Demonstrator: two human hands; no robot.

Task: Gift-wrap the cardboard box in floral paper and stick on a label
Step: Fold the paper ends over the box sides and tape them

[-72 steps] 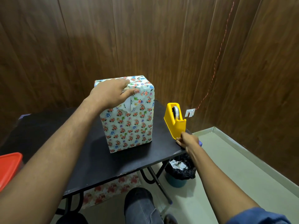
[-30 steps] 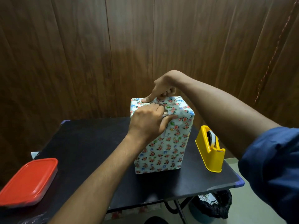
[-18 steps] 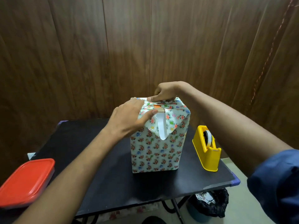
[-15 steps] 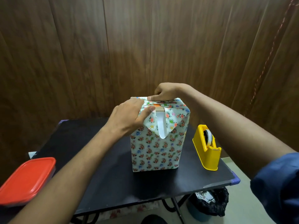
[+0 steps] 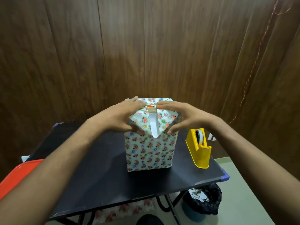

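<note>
In the head view, the box [image 5: 150, 150] is standing upright on the black table [image 5: 103, 177], wrapped in floral paper. Both hands are now pressing its top corners. The left hand [image 5: 120, 117], which half a second ago was pinching the flap [image 5: 152, 123] near its centre, is now lying spread over the left corner, thumb under the flap's edge. The right hand [image 5: 183, 117] has come off the far top edge and is cupping the right corner, fingers spread. Between them the folded flap is hanging down the front face, showing a white strip. Right of the right hand, the yellow dispenser [image 5: 198, 149] is sitting unmoved. A red lid [image 5: 19, 176] is lying well left.
</note>
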